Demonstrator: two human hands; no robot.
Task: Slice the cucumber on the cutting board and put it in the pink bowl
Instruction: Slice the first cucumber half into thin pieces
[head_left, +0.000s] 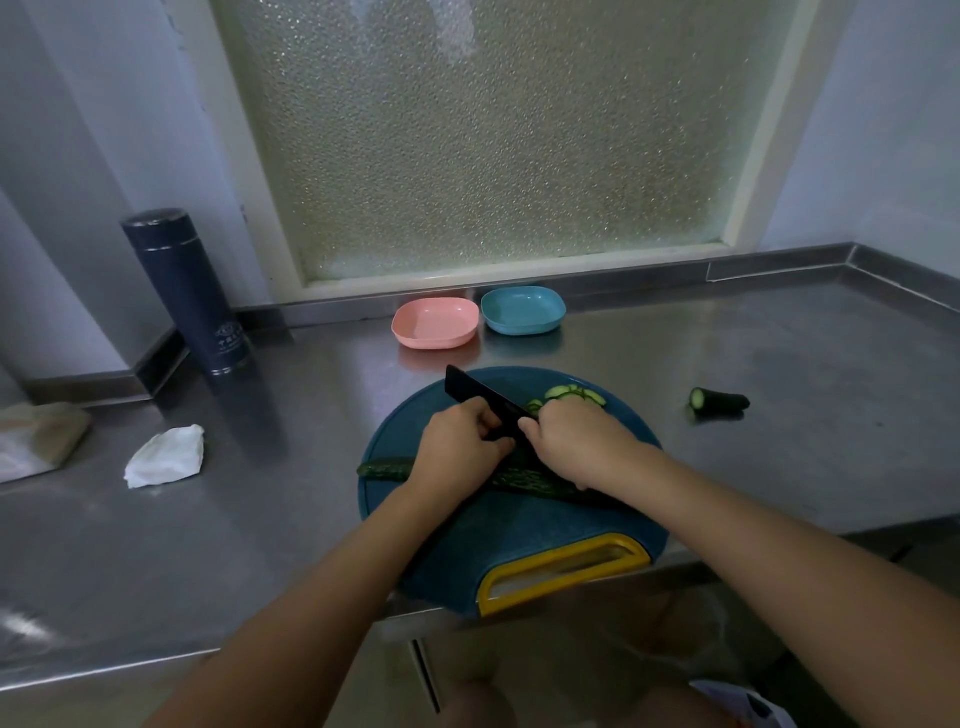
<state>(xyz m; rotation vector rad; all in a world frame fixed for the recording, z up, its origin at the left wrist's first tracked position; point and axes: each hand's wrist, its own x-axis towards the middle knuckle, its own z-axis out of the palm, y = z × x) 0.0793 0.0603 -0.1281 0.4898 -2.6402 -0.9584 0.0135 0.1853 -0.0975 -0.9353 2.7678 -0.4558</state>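
So this looks like the gap between cutting and transferring. The left hand (462, 447) is wrapped round the handle of the black knife (478, 397), with the blade pointing to the upper left over the round cutting board (519, 545). The right hand (582, 441) sits just beside it, thumb against the knife and fingers reaching onto the small pile of slices (592, 397) at the far edge of the board. I honestly can't tell if it's pinching any or just resting on them.

Most of the cucumber (384, 469) is still whole. It lies across the middle of the board under both wrists, with its tip poking out to the left. A cut-off stub (719, 401) sits on the counter (260, 519) out to the right, well away from the board.

The pink bowl (434, 322) is just above the board with nothing in it, and a blue bowl (522, 310) sits right next to it.

My guess is the slices are about to be gathered up, maybe onto the blade. The next move calls for carrying them up-frame without dropping any and landing them in the pink bowl, not the blue one. After that there's a lot more slicing to do.
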